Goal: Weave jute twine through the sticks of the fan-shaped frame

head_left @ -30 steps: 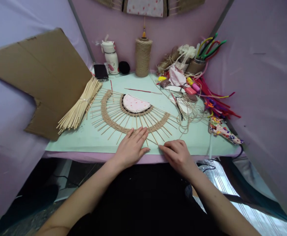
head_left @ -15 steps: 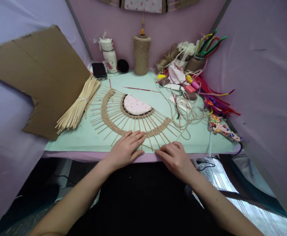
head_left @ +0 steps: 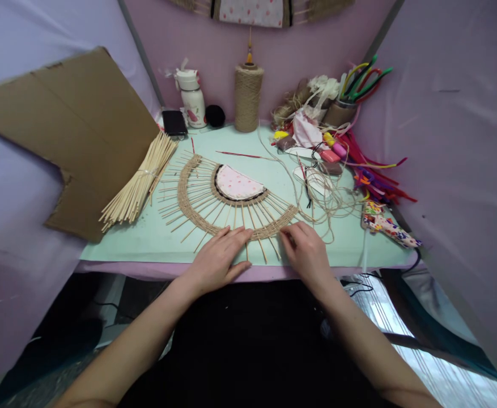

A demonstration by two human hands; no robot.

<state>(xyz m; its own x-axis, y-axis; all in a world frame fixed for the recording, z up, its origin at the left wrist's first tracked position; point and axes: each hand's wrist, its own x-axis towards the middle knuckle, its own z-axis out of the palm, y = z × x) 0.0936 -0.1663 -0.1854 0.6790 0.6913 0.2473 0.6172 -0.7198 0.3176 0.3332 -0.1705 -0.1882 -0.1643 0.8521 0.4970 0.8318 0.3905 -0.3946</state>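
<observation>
A half-round fan of thin wooden sticks with a woven twine band (head_left: 188, 207) lies on the pale green table cover (head_left: 133, 249). Its inner part is a pink spotted fabric half-circle (head_left: 237, 184) edged in black and twine. My left hand (head_left: 220, 255) rests palm down over the lower middle of the band and sticks, fingers stretched out. At the band's lower right, my right hand (head_left: 308, 252) has its fingers bent together at the stick ends; what they hold, if anything, is hidden. Loose twine (head_left: 328, 198) runs from the right side of the fan.
A stick bundle (head_left: 140, 184) and cardboard (head_left: 99, 130) are at left. Behind stand a bottle (head_left: 194, 105) and twine spool (head_left: 248, 99). Fabric scraps (head_left: 305, 127), pipe cleaners (head_left: 384, 178) and a patterned glue gun (head_left: 388, 226) lie right; a red needle-like tool (head_left: 239, 154) lies behind the fan.
My right hand has moved up and slightly right, from the table's front edge to the band's lower right. My left hand stays on the fan. The view has shifted slightly.
</observation>
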